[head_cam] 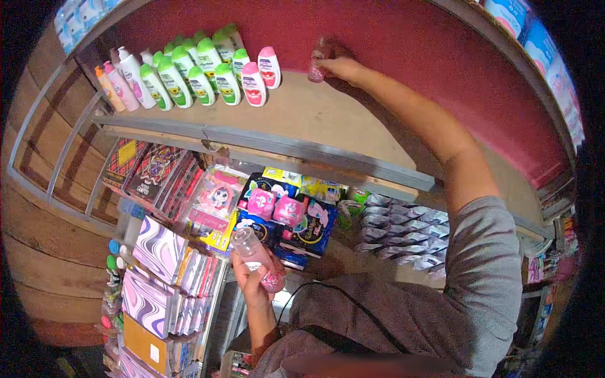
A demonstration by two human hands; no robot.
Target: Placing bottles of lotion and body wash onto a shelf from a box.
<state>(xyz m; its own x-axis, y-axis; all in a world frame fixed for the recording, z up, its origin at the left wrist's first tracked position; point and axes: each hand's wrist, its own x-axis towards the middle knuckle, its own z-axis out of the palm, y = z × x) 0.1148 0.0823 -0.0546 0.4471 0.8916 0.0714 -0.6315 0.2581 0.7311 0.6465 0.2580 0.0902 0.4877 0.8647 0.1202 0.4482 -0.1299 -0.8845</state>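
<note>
My left hand (253, 285) grips a clear bottle (261, 265) of pink liquid with a transparent cap, tilted in front of my chest. Reaching far out over the upper shelf (302, 113), my right hand (344, 69) has hold of a similar pink bottle (316, 72). That second bottle is upright near the red back wall (406, 38); whether its base rests on the shelf I cannot tell. To its left stand two white bottles with pink caps, the nearer one (254, 87) ahead of the other (269, 68). Several green-capped bottles (176, 82) are grouped further left.
A metal-edged shelf front (264, 141) runs below my right arm. Under it lie notebooks (153, 175), pink packages (220, 193), dark blue packs (309, 222) and rows of silvery packets (401, 231). Stacked patterned boxes (158, 250) rise at left. A pump bottle (134, 78) stands at the shelf's left end.
</note>
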